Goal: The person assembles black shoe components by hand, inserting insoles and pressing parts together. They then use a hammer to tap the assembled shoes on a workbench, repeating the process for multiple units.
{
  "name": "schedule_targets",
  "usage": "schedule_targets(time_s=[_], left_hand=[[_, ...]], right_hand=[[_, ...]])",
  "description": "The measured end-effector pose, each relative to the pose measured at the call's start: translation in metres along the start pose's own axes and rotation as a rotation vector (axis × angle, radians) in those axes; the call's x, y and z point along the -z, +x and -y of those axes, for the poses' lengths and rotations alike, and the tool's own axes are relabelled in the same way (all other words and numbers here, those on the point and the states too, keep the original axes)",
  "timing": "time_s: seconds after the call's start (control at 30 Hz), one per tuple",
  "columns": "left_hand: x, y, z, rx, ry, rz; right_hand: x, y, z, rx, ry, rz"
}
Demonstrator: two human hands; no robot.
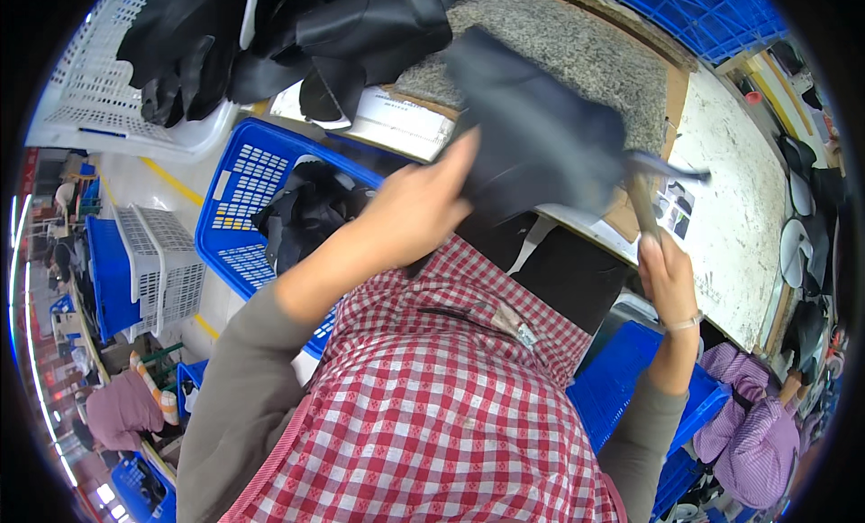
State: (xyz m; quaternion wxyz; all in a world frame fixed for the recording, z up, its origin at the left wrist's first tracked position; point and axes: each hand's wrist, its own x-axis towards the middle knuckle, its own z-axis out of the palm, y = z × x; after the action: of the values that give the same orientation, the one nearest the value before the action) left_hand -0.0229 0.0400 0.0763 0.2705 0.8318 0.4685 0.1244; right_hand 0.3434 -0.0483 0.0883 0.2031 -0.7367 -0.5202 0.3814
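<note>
One leather piece (pixel 541 127): over bench (pixel 734 235) edge, right of left grip, long axis slanting down-right.
Left grip (pixel 423 203): nearer; pinching its left edge.
Right grip (pixel 665 271): wrapped round wooden-handled tool (pixel 642 203).

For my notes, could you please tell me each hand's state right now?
Left hand: closed on a black leather-like piece.
Right hand: closed around a tool handle.

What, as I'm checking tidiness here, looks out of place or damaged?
Black leather-like sheet pieces heap untidily past the white perforated plastic basket onto the speckled grey work surface. The flat white tabletop at right carries dark scuffs. Nothing looks clearly spilled.
</note>
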Motion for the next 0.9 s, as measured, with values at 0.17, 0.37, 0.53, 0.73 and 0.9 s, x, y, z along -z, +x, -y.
schedule_targets(time_s=[0.17,0.37,0.53,0.73,0.9], left_hand=[[0.061,-0.171,0.074,0.53,0.402,0.254],[0.035,-0.08,0.08,-0.053,0.107,-0.434],[0.018,0.061,0.121,-0.1,0.3,-0.527],[0.097,0.113,0.178,0.052,1.003,-0.716],[0.144,0.125,0.176,0.178,1.525,-0.642]], right_hand=[[0.005,-0.054,-0.026,0.196,0.156,0.127],[-0.036,-0.038,0.012,0.091,0.291,0.125],[-0.048,-0.037,0.024,0.173,0.235,0.136],[-0.039,-0.039,0.005,-0.05,0.309,0.037],[-0.047,-0.026,0.003,-0.139,0.471,0.066]])
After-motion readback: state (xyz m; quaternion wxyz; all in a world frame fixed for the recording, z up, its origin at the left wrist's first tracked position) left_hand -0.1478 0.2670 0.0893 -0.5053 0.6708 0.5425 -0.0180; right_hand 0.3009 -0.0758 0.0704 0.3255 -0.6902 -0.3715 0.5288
